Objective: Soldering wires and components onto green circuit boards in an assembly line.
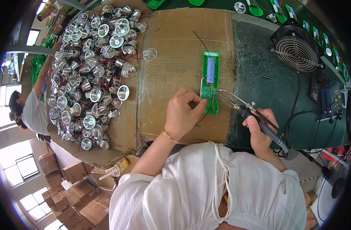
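On the cardboard sheet (175, 46) lies a long green plastic housing (205, 56). It holds a purple cylindrical battery (210, 71), with a small circuit board and thin red and black wires below. My left hand (185, 113) is at the housing's lower left edge, thumb and forefinger pinched on a thin black wire (202, 112). A soldering iron (260, 122) with a bent metal solder feed tube (230, 93) is gripped in my right hand (261, 132). Its tip reaches the circuit board area; exact contact is too small to tell.
A large heap of silver reflector cups (94, 69) with wires fills the left side. One loose cup (149, 55) lies beside it. A black fan (296, 50) with a round grille and a blue soldering station (331, 102) stand right. Black cables (296, 99) run across the green tabletop.
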`<state>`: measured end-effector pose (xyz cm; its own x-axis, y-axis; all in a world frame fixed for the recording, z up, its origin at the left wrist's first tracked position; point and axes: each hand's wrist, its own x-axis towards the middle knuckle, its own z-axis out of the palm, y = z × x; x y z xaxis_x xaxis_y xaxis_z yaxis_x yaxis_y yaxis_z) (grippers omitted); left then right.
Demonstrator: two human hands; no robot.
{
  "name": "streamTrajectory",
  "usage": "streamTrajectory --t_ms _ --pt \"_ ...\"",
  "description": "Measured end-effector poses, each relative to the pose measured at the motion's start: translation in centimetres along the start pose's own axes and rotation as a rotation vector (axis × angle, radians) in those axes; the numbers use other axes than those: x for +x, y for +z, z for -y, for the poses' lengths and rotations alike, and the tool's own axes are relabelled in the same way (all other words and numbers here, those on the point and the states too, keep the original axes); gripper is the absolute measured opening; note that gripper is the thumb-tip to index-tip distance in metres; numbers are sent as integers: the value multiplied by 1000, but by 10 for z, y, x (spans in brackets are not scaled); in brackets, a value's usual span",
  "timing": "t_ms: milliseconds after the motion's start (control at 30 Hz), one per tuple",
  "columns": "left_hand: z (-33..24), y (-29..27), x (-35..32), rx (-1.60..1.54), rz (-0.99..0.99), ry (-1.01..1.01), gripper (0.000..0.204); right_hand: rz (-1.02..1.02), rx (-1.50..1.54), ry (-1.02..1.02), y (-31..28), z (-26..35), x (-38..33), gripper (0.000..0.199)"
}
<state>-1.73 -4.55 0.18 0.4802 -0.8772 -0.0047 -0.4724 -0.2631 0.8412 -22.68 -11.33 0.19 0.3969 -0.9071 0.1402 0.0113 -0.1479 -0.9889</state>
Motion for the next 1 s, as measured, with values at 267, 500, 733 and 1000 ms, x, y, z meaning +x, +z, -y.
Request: streamTrajectory --t_ms 267,500,733,1000 --pt "-1 -6 2 13 61 -20 13 27 13 31 -1 0 -1 16" --pt "15 -54 -7 -154 216 199 19 15 -35 32 -12 -2 -2 16" --pt "15 -29 -15 -192 212 76 11 43 -62 13 -4 4 1 15" --pt "21 -19 -14 -434 24 -84 16 96 10 19 -3 1 1 17"
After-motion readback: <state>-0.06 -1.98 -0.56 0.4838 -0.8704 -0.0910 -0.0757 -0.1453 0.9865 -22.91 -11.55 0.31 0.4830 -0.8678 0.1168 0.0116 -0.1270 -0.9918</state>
